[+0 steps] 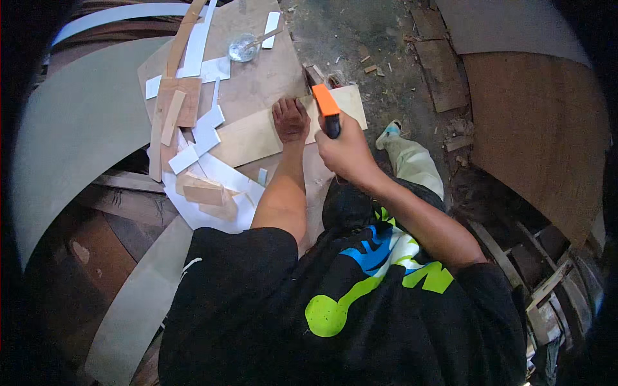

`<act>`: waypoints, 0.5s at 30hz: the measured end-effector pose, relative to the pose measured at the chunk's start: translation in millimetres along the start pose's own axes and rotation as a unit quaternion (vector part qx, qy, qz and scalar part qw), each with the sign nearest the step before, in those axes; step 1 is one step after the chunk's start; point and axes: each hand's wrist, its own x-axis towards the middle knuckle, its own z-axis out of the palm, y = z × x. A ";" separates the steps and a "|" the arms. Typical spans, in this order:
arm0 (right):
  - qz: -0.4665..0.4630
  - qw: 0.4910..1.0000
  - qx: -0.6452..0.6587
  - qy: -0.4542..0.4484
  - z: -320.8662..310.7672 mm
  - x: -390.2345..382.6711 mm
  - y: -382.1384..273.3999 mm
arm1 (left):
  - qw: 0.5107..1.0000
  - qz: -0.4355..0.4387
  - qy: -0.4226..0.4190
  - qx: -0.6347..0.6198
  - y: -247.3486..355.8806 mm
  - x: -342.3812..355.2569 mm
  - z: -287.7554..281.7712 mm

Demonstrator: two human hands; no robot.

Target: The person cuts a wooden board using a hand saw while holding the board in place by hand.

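Observation:
A pale wooden board [248,140] lies across a larger flat sheet. My left hand [291,120] bears down on the board with its fingers curled at the far edge, holding it. Just to the right, my right hand [347,147] is closed round the black and orange handle of a handsaw [326,101]. The saw's dark blade points away from me, over the board's far edge near its right end. Whether its teeth are in the wood cannot be made out.
On the large sheet [257,77] are white strips [196,48], a clear bowl [243,47] with a stick across it, and brown wood pieces [172,116]. Small wood blocks [205,192] rest on a white panel nearer me. Scraps litter the floor [360,38]; a brown panel [534,128] stands right.

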 end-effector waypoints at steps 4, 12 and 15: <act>0.013 1.000 0.025 0.014 9.3 23.6 -2.4 | 0.999 0.014 0.041 -0.023 5.7 4.1 5.2; -0.085 0.996 -0.029 0.029 6.5 25.8 25.4 | 0.999 0.017 0.033 -0.005 13.7 6.3 -7.3; -0.046 0.994 -0.084 0.047 17.8 60.7 32.5 | 0.999 0.013 0.029 -0.032 19.5 12.0 1.9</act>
